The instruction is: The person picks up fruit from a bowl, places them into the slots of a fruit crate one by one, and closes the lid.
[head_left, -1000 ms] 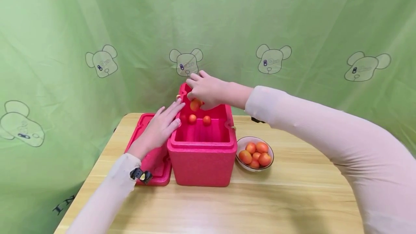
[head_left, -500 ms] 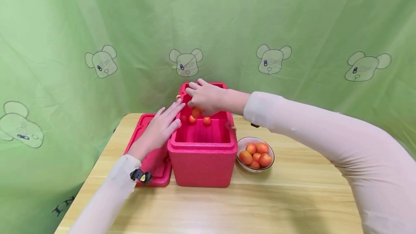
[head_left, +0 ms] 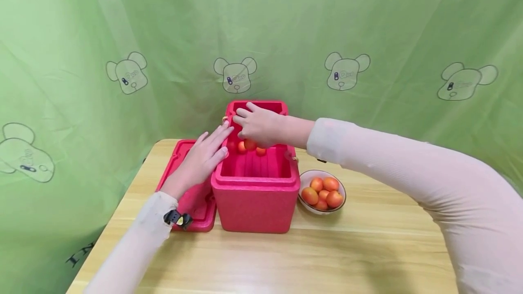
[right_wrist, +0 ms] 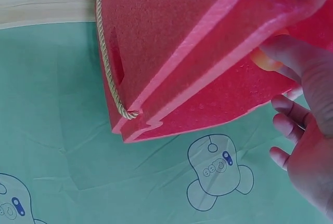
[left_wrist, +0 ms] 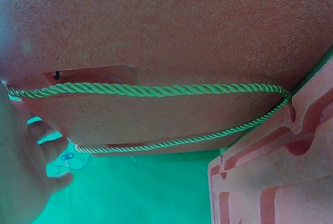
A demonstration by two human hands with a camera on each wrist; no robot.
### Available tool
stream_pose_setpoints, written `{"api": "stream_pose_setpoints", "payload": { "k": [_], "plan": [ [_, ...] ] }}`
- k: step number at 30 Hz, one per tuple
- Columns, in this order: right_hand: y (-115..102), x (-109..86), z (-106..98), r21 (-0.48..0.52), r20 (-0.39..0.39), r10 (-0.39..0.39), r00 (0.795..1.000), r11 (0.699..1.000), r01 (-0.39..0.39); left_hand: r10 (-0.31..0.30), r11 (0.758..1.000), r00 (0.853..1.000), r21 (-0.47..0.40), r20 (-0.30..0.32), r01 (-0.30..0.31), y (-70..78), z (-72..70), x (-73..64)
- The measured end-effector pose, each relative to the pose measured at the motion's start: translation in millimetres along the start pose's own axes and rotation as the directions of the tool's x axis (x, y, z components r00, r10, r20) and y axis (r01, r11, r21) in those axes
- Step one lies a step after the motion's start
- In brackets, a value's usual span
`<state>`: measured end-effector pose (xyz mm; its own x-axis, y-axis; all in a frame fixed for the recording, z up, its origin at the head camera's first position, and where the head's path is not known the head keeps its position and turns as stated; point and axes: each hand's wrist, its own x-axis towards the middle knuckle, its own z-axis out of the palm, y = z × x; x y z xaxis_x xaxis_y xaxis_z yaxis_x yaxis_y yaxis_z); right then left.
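Note:
A red foam box point(head_left: 255, 208) stands uncovered on the table. Over its opening, my right hand point(head_left: 261, 126) pinches an orange-red tomato point(right_wrist: 266, 61) between thumb and forefinger, the other fingers spread loosely. Two more tomatoes, one at the left point(head_left: 242, 147) and one at the right point(head_left: 261, 151), lie inside the box, partly covered by the held one in the head view. My left hand point(head_left: 200, 160) rests with straight fingers along the box's left rim. In the left wrist view, its fingers point(left_wrist: 39, 154) reach past the box wall beside a twisted rope handle point(left_wrist: 156, 90).
The red lid point(head_left: 200, 214) lies on the table left of the box, partly beneath my left forearm. Close to the box's right side is a white bowl point(head_left: 306, 179) with several tomatoes point(head_left: 331, 184). Behind the wooden table point(head_left: 367, 239) hangs a green curtain point(head_left: 286, 22).
My right hand has lowered into the box with the tomato, which now overlaps the two below it. The left hand stays on the rim.

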<state>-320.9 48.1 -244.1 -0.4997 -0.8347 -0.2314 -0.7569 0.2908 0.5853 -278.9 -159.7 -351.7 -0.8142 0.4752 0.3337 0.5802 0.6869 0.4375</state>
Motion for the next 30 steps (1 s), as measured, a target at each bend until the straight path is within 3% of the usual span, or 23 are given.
{"api": "stream_pose_setpoints", "payload": {
  "k": [13, 24, 30],
  "plan": [
    [3, -7.9, 2, -0.014, 0.004, 0.026, 1.000, 1.000, -0.026, -0.034, 0.999, 0.999, -0.010, 0.019, 0.035, 3.2, -0.3, 0.0],
    [7, -23.2, 3, -0.014, -0.017, 0.048, 0.999, 0.999, -0.048, -0.026, 0.999, 1.000, -0.026, 0.005, 0.026, 2.5, 1.8, 1.0],
    [17, -42.2, 10, 0.040, -0.143, 0.057, 0.988, 0.998, -0.052, -0.019, 0.999, 1.000, -0.041, -0.001, 0.019, 0.6, 1.1, -0.8]
  ]
}}
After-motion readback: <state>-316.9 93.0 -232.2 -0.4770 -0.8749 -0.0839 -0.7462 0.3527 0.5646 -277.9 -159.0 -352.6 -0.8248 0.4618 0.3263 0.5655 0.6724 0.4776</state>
